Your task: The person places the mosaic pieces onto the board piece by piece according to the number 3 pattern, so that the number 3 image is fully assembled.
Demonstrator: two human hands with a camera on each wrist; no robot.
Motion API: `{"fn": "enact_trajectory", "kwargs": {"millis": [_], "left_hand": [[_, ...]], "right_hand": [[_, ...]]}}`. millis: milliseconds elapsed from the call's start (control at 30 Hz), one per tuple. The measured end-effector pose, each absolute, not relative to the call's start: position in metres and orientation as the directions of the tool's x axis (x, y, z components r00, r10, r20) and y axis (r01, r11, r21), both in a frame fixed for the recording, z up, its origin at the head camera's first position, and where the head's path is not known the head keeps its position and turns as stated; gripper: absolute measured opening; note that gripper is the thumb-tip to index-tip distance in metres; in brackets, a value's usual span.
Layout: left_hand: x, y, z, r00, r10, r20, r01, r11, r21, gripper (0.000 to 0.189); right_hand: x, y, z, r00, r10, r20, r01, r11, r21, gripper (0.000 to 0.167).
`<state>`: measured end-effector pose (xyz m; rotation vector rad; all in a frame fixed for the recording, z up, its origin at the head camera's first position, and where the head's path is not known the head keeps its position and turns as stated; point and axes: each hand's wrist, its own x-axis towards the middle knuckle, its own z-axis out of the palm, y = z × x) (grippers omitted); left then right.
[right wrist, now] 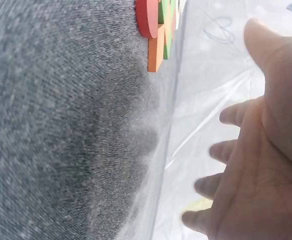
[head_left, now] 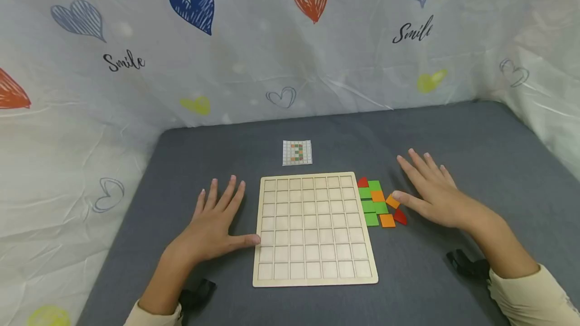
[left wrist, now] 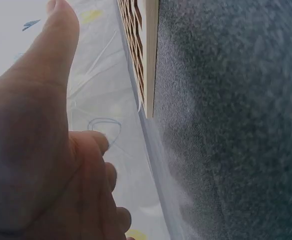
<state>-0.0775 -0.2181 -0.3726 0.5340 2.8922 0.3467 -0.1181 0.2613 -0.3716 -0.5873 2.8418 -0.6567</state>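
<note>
A square wooden grid board lies on the table in the head view. My left hand is spread to its left, the thumb tip overlapping the board's left edge in this view. My right hand is spread on the other side, holding nothing, its thumb close to an orange square tile. Several green square tiles, more orange tiles and two red pieces with a curved side lie along the board's right edge. In the right wrist view a red piece stands out beyond my thumb.
Behind the board lies a small card printed with a grid and a coloured pattern. Grey cloth covers the table. A white curtain with hearts hangs along the back and sides. Black straps show beneath the wrists.
</note>
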Motion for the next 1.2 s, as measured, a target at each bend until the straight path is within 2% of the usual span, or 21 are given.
{"fn": "enact_trajectory", "kwargs": {"millis": [200,367,500,867,1200], "left_hand": [[-0.076,-0.216,-0.374,-0.894,0.411,-0.175,0.343,0.883,0.321,0.124],[-0.076,-0.210,-0.378,-0.849,0.494,-0.188,0.396,0.830,0.392,0.130],[-0.075,-0.206,-0.382,-0.825,0.530,-0.198,0.422,0.809,0.408,0.133],[-0.073,-0.201,-0.387,-0.792,0.559,-0.247,0.429,0.797,0.426,0.136],[-0.072,-0.197,-0.396,-0.810,0.522,-0.266,0.405,0.827,0.389,0.126]], "right_hand": [[-0.118,0.262,-0.371,-0.883,-0.454,-0.120,-0.341,0.795,-0.502,0.084],[-0.120,0.260,-0.375,-0.836,-0.548,-0.021,-0.494,0.768,-0.408,0.070],[-0.120,0.257,-0.379,-0.809,-0.586,0.037,-0.559,0.749,-0.354,0.059],[-0.118,0.250,-0.382,-0.810,-0.582,0.076,-0.570,0.749,-0.338,0.046],[-0.118,0.246,-0.383,-0.812,-0.576,0.097,-0.574,0.756,-0.315,0.039]]}}
